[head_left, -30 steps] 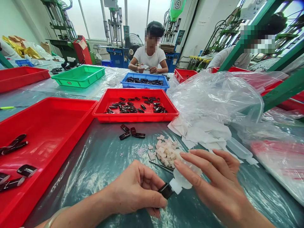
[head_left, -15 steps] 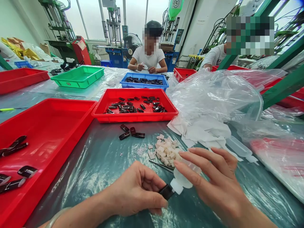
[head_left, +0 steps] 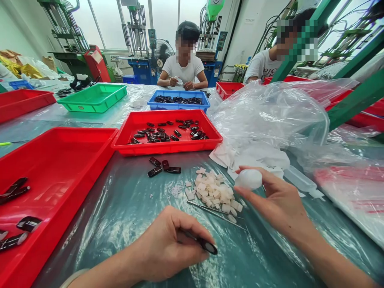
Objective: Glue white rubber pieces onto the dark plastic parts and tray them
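Note:
My left hand [head_left: 177,248] pinches a small black piece [head_left: 207,245] whose end shows a pale oval. To the right, my right hand [head_left: 273,196] holds a whitish translucent bottle [head_left: 249,179] between thumb and fingers, raised over the table and apart from the black piece. Between and beyond the hands lies a pile of small cream-coloured pieces [head_left: 211,190]. Thin metal tweezers [head_left: 217,214] rest on the near side of that pile. Several loose black pieces [head_left: 165,165] sit farther back on the plastic-covered table.
A red tray [head_left: 168,150] with many black pieces stands ahead, a larger red tray [head_left: 75,160] at left. Behind are blue [head_left: 180,106] and green [head_left: 93,106] trays. Clear plastic bags [head_left: 270,116] and white cloths cover the right. Two people sit across the table.
My right hand has lifted the bottle up and away from the black piece. My left hand has turned the piece, so its oval end shows. The tweezers are more exposed.

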The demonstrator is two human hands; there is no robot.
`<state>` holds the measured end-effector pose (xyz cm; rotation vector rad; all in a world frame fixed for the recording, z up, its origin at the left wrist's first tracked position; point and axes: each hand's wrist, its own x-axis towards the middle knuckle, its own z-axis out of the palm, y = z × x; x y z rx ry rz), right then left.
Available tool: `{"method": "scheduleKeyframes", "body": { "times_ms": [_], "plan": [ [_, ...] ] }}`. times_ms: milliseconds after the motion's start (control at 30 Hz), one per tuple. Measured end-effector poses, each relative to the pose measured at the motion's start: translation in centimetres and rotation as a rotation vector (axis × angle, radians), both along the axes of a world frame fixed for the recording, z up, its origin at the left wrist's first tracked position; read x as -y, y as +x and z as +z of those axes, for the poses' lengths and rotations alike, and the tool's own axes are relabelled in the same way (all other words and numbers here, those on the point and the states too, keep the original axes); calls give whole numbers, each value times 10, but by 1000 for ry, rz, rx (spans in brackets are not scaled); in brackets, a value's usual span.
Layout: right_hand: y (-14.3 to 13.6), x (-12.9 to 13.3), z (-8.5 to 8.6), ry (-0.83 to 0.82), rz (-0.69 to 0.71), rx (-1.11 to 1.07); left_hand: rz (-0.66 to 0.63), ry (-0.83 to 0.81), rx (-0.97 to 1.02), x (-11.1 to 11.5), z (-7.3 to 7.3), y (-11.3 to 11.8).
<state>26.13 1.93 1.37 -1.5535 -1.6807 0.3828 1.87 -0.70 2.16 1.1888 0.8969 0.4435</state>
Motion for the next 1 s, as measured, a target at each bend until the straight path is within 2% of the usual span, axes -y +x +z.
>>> {"method": "scheduleKeyframes", "body": {
  "times_ms": [233, 367, 500, 633, 767, 867, 933, 1000],
  "plan": [
    [18, -27, -9, -84, -86, -97, 27, -31, -85, -2, 2, 1],
    [13, -27, -10, -162, -32, -97, 14, 39, -184, -2, 2, 0],
    [8, -27, -15, -198, 19, -66, 23, 38, -166, -2, -1, 1],
    [16, -27, -13, -130, -39, -6, 33, 24, -168, -3, -7, 4],
    [21, -7, 7, 13, -167, 131, 48, 10, -135, -2, -11, 5],
    [13, 12, 18, -23, -23, 235, 36, 54, -133, -1, -15, 4],
    [7, 19, 18, -90, 123, 277, 24, 81, -137, -1, -18, 3],
    [2, 22, 13, -138, 209, 304, 18, 88, -148, -1, -20, 3]
  ]
}}
